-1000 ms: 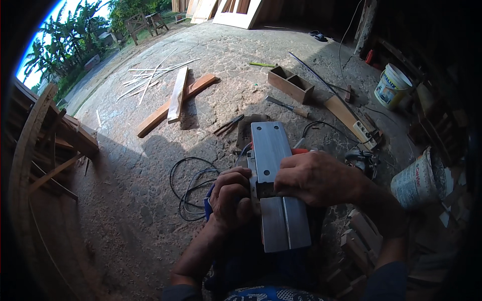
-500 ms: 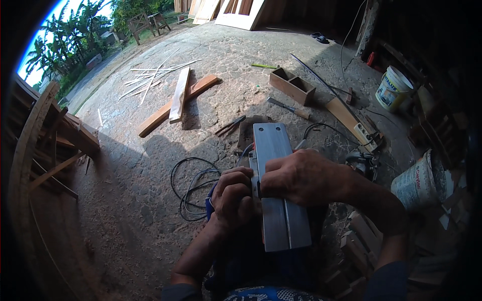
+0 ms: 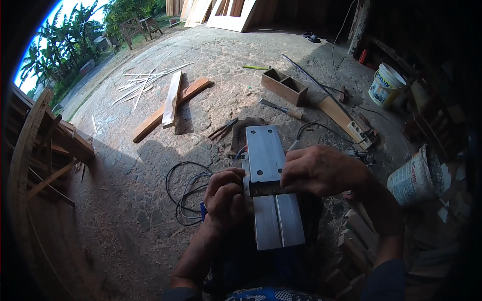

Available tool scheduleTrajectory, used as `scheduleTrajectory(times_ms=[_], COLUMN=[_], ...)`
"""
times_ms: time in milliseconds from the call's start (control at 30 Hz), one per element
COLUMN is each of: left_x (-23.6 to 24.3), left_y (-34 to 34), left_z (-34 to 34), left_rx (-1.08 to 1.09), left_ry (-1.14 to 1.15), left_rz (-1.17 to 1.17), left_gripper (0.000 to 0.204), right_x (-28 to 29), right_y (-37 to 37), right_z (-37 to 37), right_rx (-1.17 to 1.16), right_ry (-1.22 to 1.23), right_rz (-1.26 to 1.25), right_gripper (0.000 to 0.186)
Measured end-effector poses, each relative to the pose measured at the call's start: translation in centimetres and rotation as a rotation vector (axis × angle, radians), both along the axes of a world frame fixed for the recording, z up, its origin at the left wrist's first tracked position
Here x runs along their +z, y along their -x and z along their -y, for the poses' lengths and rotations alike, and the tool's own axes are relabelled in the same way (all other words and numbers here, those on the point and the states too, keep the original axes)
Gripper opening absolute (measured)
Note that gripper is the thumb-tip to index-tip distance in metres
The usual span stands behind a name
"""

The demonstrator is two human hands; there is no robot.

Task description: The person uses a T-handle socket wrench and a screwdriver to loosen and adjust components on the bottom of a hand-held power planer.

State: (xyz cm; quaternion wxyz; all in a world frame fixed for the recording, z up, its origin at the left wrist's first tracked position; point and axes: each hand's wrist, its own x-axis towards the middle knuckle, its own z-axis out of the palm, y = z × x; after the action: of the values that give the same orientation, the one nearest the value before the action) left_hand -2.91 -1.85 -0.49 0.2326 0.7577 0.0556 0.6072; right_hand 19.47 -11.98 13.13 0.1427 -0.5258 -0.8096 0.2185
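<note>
An upturned electric hand planer rests at my lap, its grey metal sole facing up. Screw heads show in the far plate, and a lengthwise groove runs along the near one. Between the plates is the dark cutter gap. My left hand is closed around the planer's left side, fingertips by the gap. At the right edge of that gap, my right hand has its fingers curled and pressed together; whatever they grip is hidden. A dark cable lies looped on the ground to the left.
Beyond the planer lie pincers, a chisel and a two-compartment wooden box. Two wooden pieces cross at the left, near thin strips. At right are a power strip, two buckets and wood offcuts.
My right hand has moved from over the planer's sole to its right edge, uncovering the cutter gap and more screws. My left hand keeps its hold. The view has shifted slightly.
</note>
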Motion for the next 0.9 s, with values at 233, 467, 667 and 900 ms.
scheduleTrajectory(times_ms=[233,467,667,900], left_x=[0.4,2.0,1.3,2.5], left_y=[-0.7,-1.7,-2.0,-2.2], left_z=[0.1,-0.9,-2.6,-2.7], left_rx=[0.019,0.090,0.186,0.164], left_ry=[0.091,0.185,0.186,0.170], left_rz=[0.035,-0.048,-0.178,-0.261], left_gripper=[0.015,0.011,0.018,0.028], right_x=[-0.7,-3.8,-10.6,-12.3], right_y=[-0.4,-1.1,0.2,1.5], right_z=[0.2,0.0,-0.4,-0.7], right_rx=[-0.055,-0.248,-0.587,-0.685], right_ry=[0.017,-0.082,-0.289,-0.398], right_rz=[-0.028,-0.332,-0.857,-1.038], right_gripper=[0.014,0.013,0.016,0.011])
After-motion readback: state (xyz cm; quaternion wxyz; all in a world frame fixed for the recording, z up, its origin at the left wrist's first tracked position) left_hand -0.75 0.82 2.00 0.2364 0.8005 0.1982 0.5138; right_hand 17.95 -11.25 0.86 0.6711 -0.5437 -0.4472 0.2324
